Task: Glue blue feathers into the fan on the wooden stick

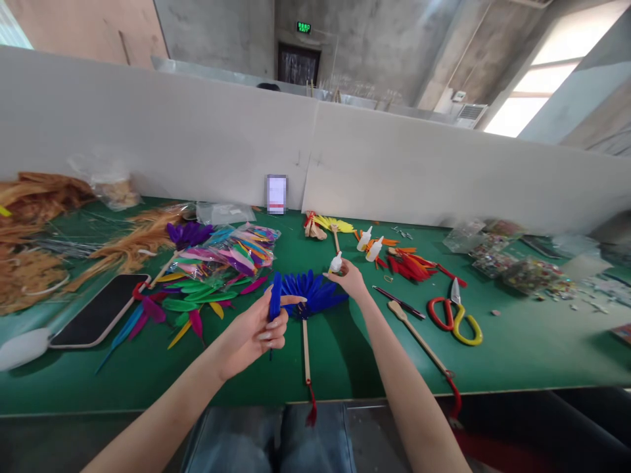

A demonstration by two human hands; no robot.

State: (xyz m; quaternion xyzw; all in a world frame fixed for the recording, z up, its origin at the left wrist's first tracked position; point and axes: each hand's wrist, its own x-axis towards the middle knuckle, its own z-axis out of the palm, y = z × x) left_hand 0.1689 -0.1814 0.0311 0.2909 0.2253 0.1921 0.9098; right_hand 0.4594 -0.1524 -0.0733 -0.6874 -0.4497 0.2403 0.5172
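Between the thumb and fingers of my left hand (249, 338), an upright blue feather (275, 295) is pinched. That hand's index finger stretches over the base of a fan of blue feathers (323, 293), which spreads on the table. Below the fan runs its wooden handle (306, 351), ending in a red tassel (311, 412). My right hand (352, 281) grips a small white glue bottle (336, 265) just behind the fan's right side. The bottle's nozzle points up. Some fingertips of the right hand are hidden behind the bottle.
Left are a phone (101, 312), loose coloured feathers (190, 299) and bagged feathers (241, 253). Right lie scissors (456, 312), tweezers (399, 302), a bare wooden handle (419, 338), red feathers (411, 265), two more glue bottles (374, 249) and bags of beads (530, 281). A white partition (444, 171) stands behind.
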